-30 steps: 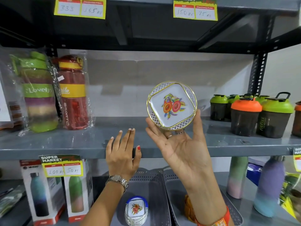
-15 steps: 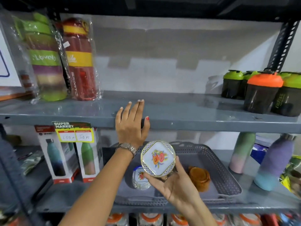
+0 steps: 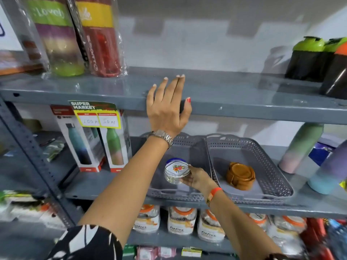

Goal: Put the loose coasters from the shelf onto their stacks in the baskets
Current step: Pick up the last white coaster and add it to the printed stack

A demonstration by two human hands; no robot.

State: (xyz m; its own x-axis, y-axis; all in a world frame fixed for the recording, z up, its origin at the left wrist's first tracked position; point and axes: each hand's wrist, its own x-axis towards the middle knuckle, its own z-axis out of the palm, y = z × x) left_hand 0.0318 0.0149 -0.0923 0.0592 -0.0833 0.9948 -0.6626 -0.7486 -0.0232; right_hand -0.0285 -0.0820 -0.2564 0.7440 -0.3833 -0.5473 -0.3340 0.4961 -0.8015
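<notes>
A white coaster with a floral print and gold rim (image 3: 177, 169) lies on top of the matching stack (image 3: 172, 178) in the left grey basket (image 3: 191, 147). My right hand (image 3: 197, 178) grips that coaster by its right edge. A stack of brown coasters (image 3: 241, 175) stands in the right grey basket (image 3: 270, 166). My left hand (image 3: 167, 107) rests flat on the front edge of the upper shelf (image 3: 244, 102), fingers apart, holding nothing.
Wrapped bottles (image 3: 78, 34) stand at the upper shelf's left, shaker cups (image 3: 308, 57) at its right. Boxed bottles (image 3: 88, 143) sit left of the baskets, pastel bottles (image 3: 298, 147) right of them. Jars (image 3: 181, 222) line the shelf below.
My right hand has brought the white coaster down from above the upper shelf into the left basket, onto the white stack. My left hand has stayed on the shelf edge.
</notes>
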